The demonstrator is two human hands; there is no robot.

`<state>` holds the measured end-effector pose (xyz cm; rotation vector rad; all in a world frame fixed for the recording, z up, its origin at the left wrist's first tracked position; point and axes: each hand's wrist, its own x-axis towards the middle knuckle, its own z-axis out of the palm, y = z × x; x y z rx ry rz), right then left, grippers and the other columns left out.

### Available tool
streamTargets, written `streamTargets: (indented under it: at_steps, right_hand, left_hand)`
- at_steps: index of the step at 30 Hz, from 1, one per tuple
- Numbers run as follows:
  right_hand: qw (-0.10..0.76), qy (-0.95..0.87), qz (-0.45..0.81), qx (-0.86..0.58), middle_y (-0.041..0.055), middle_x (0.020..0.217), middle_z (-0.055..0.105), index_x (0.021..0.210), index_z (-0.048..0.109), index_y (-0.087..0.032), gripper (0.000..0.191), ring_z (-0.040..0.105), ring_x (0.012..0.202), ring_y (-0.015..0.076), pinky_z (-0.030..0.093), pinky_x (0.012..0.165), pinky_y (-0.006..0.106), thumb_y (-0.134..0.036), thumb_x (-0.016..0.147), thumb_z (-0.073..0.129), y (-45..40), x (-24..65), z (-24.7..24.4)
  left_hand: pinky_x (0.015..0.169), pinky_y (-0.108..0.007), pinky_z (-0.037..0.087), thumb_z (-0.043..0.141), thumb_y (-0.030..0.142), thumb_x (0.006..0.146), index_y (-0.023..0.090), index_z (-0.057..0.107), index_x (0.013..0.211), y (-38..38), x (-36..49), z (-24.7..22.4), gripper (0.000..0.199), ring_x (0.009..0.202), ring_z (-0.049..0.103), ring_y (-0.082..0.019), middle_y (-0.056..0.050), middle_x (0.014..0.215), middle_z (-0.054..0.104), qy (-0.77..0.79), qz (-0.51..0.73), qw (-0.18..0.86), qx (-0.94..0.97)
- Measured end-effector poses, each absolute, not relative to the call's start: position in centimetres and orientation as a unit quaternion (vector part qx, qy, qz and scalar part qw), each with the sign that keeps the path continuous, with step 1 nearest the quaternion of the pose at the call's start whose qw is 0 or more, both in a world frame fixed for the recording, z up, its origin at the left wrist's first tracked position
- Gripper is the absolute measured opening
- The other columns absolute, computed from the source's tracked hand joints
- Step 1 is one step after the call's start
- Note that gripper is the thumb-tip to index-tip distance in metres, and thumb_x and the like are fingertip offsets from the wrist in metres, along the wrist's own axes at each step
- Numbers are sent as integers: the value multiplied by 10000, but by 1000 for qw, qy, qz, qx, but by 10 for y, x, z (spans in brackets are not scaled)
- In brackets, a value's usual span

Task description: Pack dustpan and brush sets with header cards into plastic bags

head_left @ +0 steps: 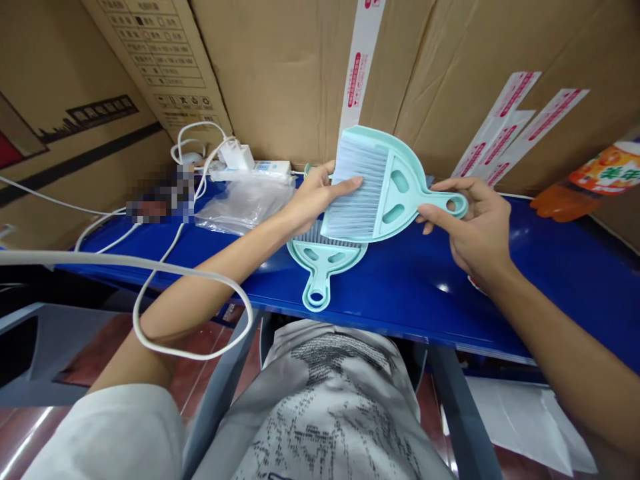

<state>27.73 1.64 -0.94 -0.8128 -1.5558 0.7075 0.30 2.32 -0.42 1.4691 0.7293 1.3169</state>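
A mint-green hand brush [357,187] lies nested in a matching dustpan [413,157], both held up above the blue table. My left hand [320,190] grips the bristle end, its thumb across the pale bristles and its other fingers behind the pan. On the other side, my right hand [473,220] pinches the handle end between thumb and fingers. Below them, a second mint brush and dustpan set [325,257] rests on the table, handle towards me, its far part hidden behind the raised set.
A clear plastic bag [245,203] lies left of my hands, near a white power strip [270,168] with a plugged-in adapter. A white cable [195,267] loops across my left forearm. Cardboard [295,80] walls the back. An orange drink bottle [595,180] lies at the right.
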Motion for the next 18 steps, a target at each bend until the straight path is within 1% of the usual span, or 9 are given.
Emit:
streamTargets:
  at_steps: [2, 5, 7, 9, 13, 18]
  right_hand:
    - [575, -652, 346, -354, 20, 927, 772, 1028, 777, -296, 526, 736, 689, 228, 677, 595, 413, -499, 645, 1077, 18, 279, -8]
    - [530, -638, 429, -358, 4, 857, 783, 1039, 784, -273, 554, 771, 715, 227, 709, 660, 401, -499, 631, 1083, 19, 280, -7]
    - [491, -637, 475, -357, 14, 818, 793, 1042, 792, -243, 560, 797, 737, 238, 720, 695, 400, -527, 647, 1071, 18, 279, -6]
    - [467, -637, 502, -353, 38, 835, 813, 1046, 810, -214, 549, 816, 763, 246, 724, 722, 398, -544, 681, 1053, 17, 278, -6]
    - [469, -634, 507, -348, 55, 835, 829, 1027, 848, -213, 510, 823, 759, 251, 723, 725, 386, -520, 679, 1059, 15, 278, -5]
    - [483, -636, 489, -350, 49, 776, 822, 1010, 863, -228, 488, 815, 706, 251, 721, 688, 382, -521, 674, 1061, 14, 280, -4]
  left_hand:
    - [1112, -565, 614, 932, 406, 823, 193, 702, 1273, 22, 3, -5, 548, 1290, 745, -387, -103, 1211, 816, 303, 536, 494, 614]
    - [1110, -602, 613, 980, 317, 748, 192, 679, 1313, 22, 2, -7, 652, 1296, 737, -405, -104, 1230, 799, 307, 535, 487, 618]
    - [1103, -621, 614, 986, 284, 723, 178, 680, 1292, 24, 1, -8, 655, 1286, 740, -419, -114, 1224, 794, 314, 539, 484, 613]
    - [1095, -629, 617, 985, 280, 715, 168, 687, 1259, 26, 0, -8, 630, 1273, 745, -430, -125, 1213, 794, 321, 541, 484, 608]
    - [1105, -648, 611, 987, 295, 712, 170, 690, 1257, 28, -1, -8, 633, 1284, 741, -440, -132, 1227, 789, 324, 539, 482, 610]
    - [1151, -677, 578, 1000, 366, 722, 167, 686, 1286, 26, 0, -8, 676, 1342, 708, -460, -153, 1282, 773, 325, 542, 469, 617]
